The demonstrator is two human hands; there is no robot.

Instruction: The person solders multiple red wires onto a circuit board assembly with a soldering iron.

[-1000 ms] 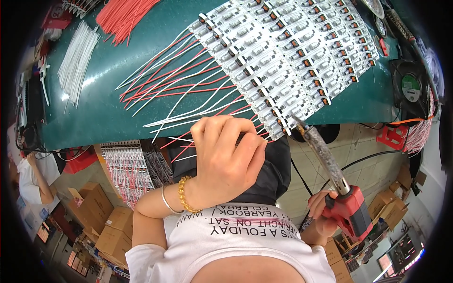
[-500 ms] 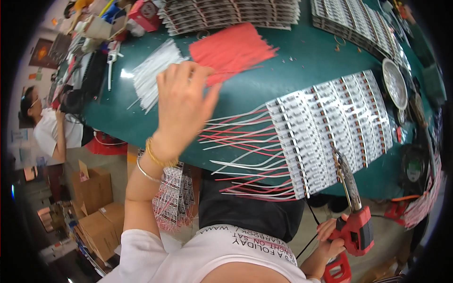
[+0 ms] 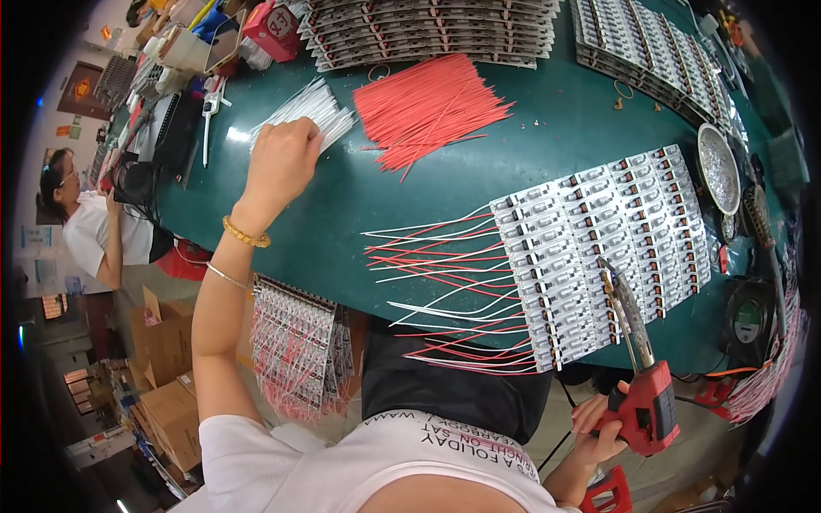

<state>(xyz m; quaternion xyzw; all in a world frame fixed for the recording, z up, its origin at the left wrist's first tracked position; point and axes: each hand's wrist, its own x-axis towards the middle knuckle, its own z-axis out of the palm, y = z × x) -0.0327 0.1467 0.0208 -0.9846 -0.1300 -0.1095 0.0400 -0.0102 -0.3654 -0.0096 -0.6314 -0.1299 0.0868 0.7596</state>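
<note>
My left hand [image 3: 284, 162] reaches to the near side of a bundle of white wires [image 3: 318, 104], fingers curled together; its fingertips are hidden behind the hand. To the right of that bundle lies a pile of red wires [image 3: 432, 107]. My right hand [image 3: 597, 434] grips a red-and-black soldering gun [image 3: 650, 409] by its handle, at the table's near edge. The gun's metal tip sits over a panel of small circuit boards [image 3: 581, 248]. Red and white wires [image 3: 449, 256] trail from the panel's left edge.
Stacks of similar panels [image 3: 428, 34] stand at the back, with another stack [image 3: 650, 64] at far right. A metal dish [image 3: 717, 169] sits right of the panel. Wired panels [image 3: 295, 346] hang below the table edge. Another person [image 3: 103, 227] works at left, near cardboard boxes [image 3: 171, 419].
My left hand has moved left from beside the red wires to the white bundle, and its fingers have drawn together. The soldering gun stays nearly in place in my right hand.
</note>
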